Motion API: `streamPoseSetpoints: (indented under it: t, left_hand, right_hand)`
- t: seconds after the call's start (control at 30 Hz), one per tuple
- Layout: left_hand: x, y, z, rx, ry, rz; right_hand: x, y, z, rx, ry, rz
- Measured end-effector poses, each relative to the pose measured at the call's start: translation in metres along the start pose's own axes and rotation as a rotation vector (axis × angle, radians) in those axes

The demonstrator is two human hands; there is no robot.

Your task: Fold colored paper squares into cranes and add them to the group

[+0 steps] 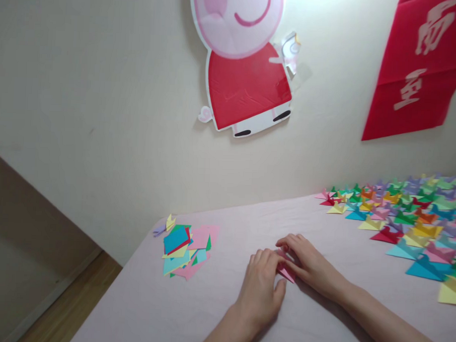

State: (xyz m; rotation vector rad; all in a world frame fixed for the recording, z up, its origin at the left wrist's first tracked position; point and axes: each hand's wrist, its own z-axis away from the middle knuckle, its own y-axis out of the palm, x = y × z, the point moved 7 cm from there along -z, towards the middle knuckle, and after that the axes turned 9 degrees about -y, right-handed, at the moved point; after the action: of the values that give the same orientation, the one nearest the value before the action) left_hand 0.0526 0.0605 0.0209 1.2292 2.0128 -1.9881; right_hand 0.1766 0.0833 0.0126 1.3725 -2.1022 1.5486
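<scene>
A small piece of folded pink paper [287,274] lies on the cloth-covered surface between my two hands. My left hand [260,283] is curled, its fingertips on the paper's left and upper edge and its thumb near the lower edge. From the right, my right hand [307,260] bends over the far part of the paper, with fingers and thumb closed about it. Much of the paper is hidden beneath the fingers, so its exact folds cannot be made out.
Left of my hands lies a loose pile of coloured paper squares [177,239], with a small yellow folded piece [170,222] and a purple one [159,230] behind it. Rows of folded paper birds [415,219] stand at right. A wall [139,137] rises behind the pale pink cloth [139,298].
</scene>
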Motion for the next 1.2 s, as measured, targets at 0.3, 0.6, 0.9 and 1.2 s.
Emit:
streamPoseSetpoints:
  t: [0.3,0.6,0.9,1.2]
  left_hand:
    - [-0.003,0.001,-0.001,0.034,0.026,-0.146]
    - [-0.008,-0.003,-0.011,0.091,0.028,-0.217]
    - [-0.01,0.002,-0.015,0.031,0.033,-0.321]
    - [-0.019,0.006,-0.025,-0.063,0.182,-0.389]
  right_hand:
    - [0.015,-0.014,0.013,0.205,-0.093,-0.019]
    - [0.007,-0.004,0.015,0.192,-0.231,0.222]
    - [0.007,-0.007,0.018,0.136,-0.168,0.207]
    - [-0.003,-0.016,0.018,0.132,-0.115,0.114]
